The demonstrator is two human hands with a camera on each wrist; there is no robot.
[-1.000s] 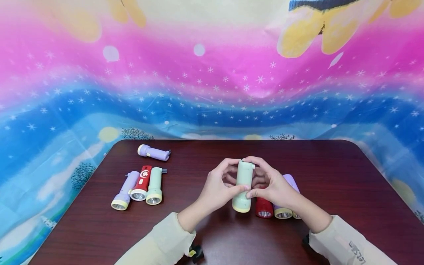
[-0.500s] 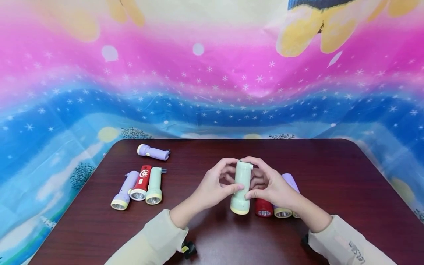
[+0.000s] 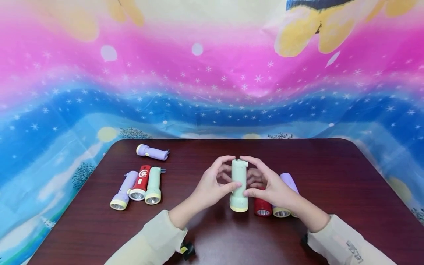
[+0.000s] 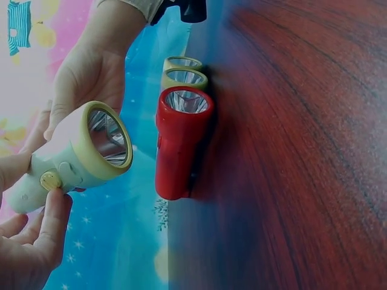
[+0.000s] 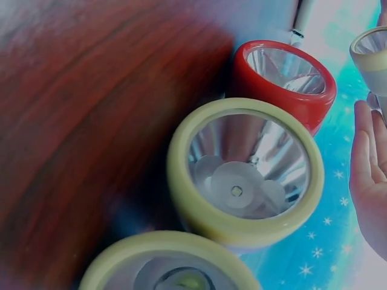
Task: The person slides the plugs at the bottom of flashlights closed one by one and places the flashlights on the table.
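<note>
Both hands hold a mint-green flashlight (image 3: pixel 239 175) with a pale yellow head rim, above the table and head toward me. From the left, my left hand (image 3: pixel 212 180) pinches its body, thumb on the near side. My right hand (image 3: pixel 269 180) grips it from the other side, index fingertip at the tail and thumb low on the body. In the left wrist view, a fingertip touches the yellow switch (image 4: pixel 51 180) just behind the lens. Beside the right hand lie a red flashlight (image 3: pixel 263 209) and a purple one (image 3: pixel 281 211); another is mostly hidden by the right forearm.
On the left of the dark wooden table (image 3: pixel 212 239) lie a purple flashlight (image 3: pixel 128 186), a red one (image 3: pixel 143 180) and a mint one (image 3: pixel 154 184) with its plug prongs out. Another purple flashlight (image 3: pixel 155 153) lies behind them. A printed cloth (image 3: pixel 212 92) hangs beyond the table.
Both hands and the mint flashlight have shifted slightly left, and the flashlight stands straighter in the head view. The flashlights on the table have stayed put.
</note>
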